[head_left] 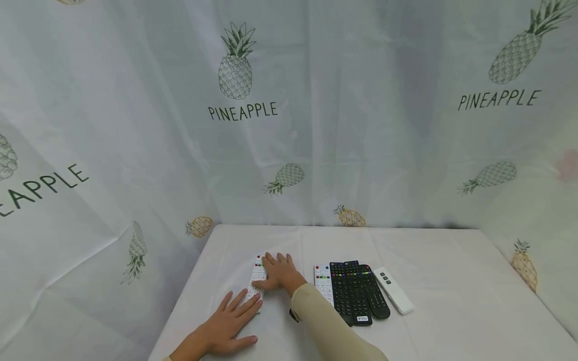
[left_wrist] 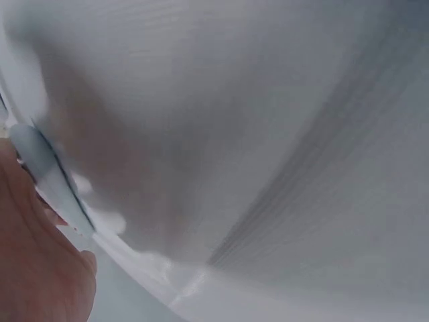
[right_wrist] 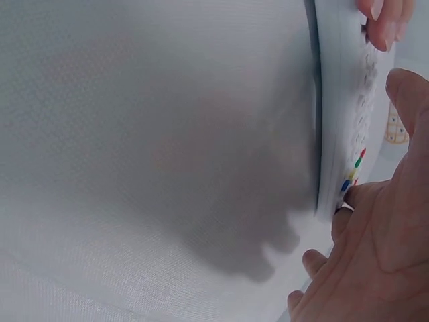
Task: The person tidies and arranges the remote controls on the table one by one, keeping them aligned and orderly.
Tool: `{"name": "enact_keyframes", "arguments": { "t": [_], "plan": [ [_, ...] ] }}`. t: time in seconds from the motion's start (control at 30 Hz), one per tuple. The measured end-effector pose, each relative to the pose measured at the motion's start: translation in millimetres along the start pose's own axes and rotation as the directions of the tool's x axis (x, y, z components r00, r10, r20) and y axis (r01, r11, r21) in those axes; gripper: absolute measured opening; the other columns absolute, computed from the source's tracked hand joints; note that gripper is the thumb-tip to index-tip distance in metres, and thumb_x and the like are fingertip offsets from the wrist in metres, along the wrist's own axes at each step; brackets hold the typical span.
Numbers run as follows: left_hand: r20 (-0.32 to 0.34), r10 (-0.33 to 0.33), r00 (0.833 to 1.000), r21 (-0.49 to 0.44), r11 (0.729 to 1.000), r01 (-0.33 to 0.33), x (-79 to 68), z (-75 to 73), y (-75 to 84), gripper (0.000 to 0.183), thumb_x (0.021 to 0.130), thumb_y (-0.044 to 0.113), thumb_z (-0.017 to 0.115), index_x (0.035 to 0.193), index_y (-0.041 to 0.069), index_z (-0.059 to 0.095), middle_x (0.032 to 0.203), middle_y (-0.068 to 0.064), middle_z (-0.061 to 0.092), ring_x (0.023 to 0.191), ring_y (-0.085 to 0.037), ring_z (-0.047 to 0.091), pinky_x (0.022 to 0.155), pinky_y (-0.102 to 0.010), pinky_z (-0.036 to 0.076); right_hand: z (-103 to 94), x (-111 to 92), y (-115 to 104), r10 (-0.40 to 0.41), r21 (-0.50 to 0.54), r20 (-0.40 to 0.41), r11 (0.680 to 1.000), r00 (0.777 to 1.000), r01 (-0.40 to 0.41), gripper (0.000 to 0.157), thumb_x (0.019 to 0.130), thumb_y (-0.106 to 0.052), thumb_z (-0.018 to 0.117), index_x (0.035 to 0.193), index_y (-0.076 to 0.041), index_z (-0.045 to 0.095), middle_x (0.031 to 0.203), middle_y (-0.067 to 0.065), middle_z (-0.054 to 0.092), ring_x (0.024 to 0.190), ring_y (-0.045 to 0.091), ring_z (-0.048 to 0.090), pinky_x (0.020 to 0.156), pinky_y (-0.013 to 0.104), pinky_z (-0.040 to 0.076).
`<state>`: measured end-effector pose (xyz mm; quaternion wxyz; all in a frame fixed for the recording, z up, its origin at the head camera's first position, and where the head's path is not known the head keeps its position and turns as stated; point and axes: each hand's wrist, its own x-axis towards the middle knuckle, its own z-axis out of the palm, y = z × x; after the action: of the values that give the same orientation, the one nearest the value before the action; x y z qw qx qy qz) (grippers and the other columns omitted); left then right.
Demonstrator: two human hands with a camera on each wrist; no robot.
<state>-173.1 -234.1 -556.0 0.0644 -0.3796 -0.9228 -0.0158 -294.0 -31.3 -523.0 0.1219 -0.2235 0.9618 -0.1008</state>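
Observation:
A white remote control (head_left: 258, 275) with coloured buttons lies slanted on the left part of the table. My right hand (head_left: 282, 275) reaches over its upper end with fingers spread, the thumb lying across the buttons. In the right wrist view, a finger of that hand touches the end near the coloured buttons. My left hand (head_left: 229, 323) is flat and spread, its fingertips on the remote's lower end. The left wrist view shows the remote's edge (left_wrist: 57, 188) beside the left hand, with part of the remote hidden by it.
To the right stand side by side another white remote (head_left: 323, 282), several black remotes (head_left: 358, 293) and a slim white remote (head_left: 394, 291) set at an angle. White cloth covers the table (head_left: 451, 291); a pineapple-print curtain (head_left: 361, 125) hangs behind and at the sides.

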Motion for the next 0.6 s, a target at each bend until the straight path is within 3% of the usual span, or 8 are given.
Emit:
{"name": "enact_keyframes", "arguments": {
  "t": [0.07,0.3,0.5,0.6],
  "plan": [
    [-0.003,0.0,1.0,-0.003,1.0,0.0,0.2,-0.9,0.5,0.073,0.097,0.062,0.044,0.155,0.019,0.035,0.161,0.0,0.035,0.145,-0.039,0.033,0.113,-0.035,-0.029,-1.5,-3,0,-0.001,0.002,-0.005,1.0,1.0,0.001,0.087,0.088,-0.073,0.047,0.156,-0.02,0.032,0.163,-0.002,0.028,0.15,0.032,0.027,0.122,0.053,0.017],
    [0.05,-0.038,0.998,-0.079,0.996,0.042,0.6,-2.3,2.6,0.074,0.097,0.062,0.044,0.156,0.02,0.032,0.162,0.001,0.031,0.148,-0.038,0.027,0.11,-0.051,0.0,-1.2,-5,2,-0.01,0.021,-0.007,1.0,1.0,0.01,0.086,0.089,-0.073,0.046,0.156,-0.02,0.032,0.164,-0.001,0.028,0.15,0.032,0.027,0.122,0.053,0.017],
    [0.042,-0.032,0.999,-0.073,0.997,0.035,0.3,-2.6,3.4,0.075,0.097,0.063,0.044,0.156,0.019,0.032,0.162,0.0,0.032,0.148,-0.038,0.028,0.113,-0.048,-0.009,6.5,2,4,-0.008,0.01,-0.002,1.0,1.0,0.008,0.087,0.089,-0.073,0.046,0.157,-0.021,0.03,0.164,-0.003,0.025,0.15,0.032,0.026,0.122,0.053,0.016],
    [0.041,-0.033,0.999,-0.072,0.997,0.036,0.4,-3.6,3.3,0.075,0.097,0.063,0.045,0.156,0.019,0.032,0.162,0.0,0.032,0.148,-0.038,0.027,0.112,-0.052,-0.002,9.9,4,5,-0.007,0.016,-0.009,1.0,1.0,0.007,0.087,0.089,-0.074,0.045,0.157,-0.021,0.029,0.165,-0.003,0.024,0.151,0.032,0.025,0.122,0.054,0.014]
  ]
}}
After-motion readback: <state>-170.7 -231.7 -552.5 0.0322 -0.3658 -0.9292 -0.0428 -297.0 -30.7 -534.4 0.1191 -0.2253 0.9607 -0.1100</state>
